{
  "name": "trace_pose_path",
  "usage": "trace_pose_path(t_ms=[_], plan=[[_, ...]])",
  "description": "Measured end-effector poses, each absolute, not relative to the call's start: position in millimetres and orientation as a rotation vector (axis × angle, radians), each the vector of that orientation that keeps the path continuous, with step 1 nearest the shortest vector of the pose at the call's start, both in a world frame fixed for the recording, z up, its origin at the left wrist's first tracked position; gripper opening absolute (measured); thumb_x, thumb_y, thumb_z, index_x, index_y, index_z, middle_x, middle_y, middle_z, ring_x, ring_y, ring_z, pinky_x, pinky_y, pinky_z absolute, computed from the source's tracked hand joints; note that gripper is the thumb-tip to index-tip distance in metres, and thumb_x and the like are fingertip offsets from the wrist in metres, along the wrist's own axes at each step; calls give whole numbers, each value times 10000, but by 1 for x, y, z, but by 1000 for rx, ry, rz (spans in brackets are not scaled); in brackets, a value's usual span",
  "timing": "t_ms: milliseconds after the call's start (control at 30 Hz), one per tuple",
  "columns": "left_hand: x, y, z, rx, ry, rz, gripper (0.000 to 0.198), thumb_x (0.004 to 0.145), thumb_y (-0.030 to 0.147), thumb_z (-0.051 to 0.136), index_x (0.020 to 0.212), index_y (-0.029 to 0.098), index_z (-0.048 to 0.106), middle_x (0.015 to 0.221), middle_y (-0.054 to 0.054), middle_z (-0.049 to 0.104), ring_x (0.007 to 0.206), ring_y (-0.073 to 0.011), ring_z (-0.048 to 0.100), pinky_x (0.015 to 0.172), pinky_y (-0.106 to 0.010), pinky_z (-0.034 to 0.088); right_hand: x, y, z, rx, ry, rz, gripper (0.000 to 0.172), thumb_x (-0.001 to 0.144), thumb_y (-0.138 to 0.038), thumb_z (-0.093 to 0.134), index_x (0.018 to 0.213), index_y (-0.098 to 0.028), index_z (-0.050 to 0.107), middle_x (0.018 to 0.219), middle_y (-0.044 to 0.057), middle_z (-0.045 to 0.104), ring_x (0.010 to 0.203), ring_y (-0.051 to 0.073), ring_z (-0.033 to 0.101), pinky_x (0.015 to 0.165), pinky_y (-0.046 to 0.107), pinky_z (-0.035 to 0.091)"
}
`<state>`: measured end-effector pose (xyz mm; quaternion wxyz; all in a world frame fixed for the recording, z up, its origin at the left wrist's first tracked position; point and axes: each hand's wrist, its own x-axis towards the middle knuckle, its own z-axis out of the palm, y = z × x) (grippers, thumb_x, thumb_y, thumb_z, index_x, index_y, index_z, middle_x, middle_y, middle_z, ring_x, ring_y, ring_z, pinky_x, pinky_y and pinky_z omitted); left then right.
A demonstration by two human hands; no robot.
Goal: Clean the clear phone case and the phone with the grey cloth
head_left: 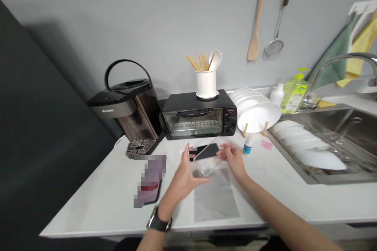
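A clear, thin-edged rectangular piece, perhaps a transparent phone case (209,166), is tilted above the counter between my hands. My right hand (232,159) pinches its right edge between thumb and fingertips. My left hand (187,174) is at its left side, thumb and fingers spread wide around the near corner; whether they touch it is hard to tell. Beneath lies a translucent grey plastic sheet or sleeve (216,200) flat on the counter. Just behind the clear piece rests a flat black rectangular object (210,150), partly covered by it and by my hands.
A toaster oven (193,119) bears a white utensil pot (206,83). Left stands a drinks dispenser (132,110); nearer is a blurred-out phone-like object (151,180). Right are a small bottle (247,146), a pink slip (267,144), racked plates (259,115) and a sink (312,174).
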<state>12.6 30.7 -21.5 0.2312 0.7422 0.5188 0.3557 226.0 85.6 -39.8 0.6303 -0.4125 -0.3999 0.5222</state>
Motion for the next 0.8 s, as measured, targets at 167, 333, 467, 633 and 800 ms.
trace_pose_path(t_ms=[167,333,467,633,800], plan=[[21,-18,-19,2029,1553,1088,1032,771,320,876,1582,348,239,1522,-117,429,1185,-260,639,1091,-473,516,209,48,-45,-1015,-1043,1241,610,814,-792,646,984,-207,630,833,111,795,721,260,772,645,365,602],[4,-26,-17,2141,1684,1090,659,916,337,730,1500,292,427,1335,-77,563,1107,-227,670,1049,-395,527,223,22,-43,-1098,-1290,1126,514,921,-695,585,1134,-238,681,1180,134,764,1109,321,709,966,507,561],[-16,-40,-27,2174,1770,1054,650,925,356,711,1503,255,429,1359,-108,575,1280,-295,584,1136,-474,456,255,9,-48,-1233,-1750,707,268,808,-443,786,974,-241,726,1418,141,632,1351,369,521,1161,557,388],[-22,-52,-39,2137,1776,984,704,918,317,690,1546,238,382,1377,-121,574,1305,-309,539,1153,-512,425,294,-7,-41,-1266,-1882,694,238,943,-415,606,798,-232,651,925,71,731,854,253,665,788,383,532],[0,-40,-35,2165,1603,899,831,852,310,766,1576,232,365,1365,-103,612,1317,-298,501,1162,-485,409,319,-20,5,-1286,-1633,626,298,1008,-511,519,867,-249,539,663,-22,553,595,183,511,571,296,384]])
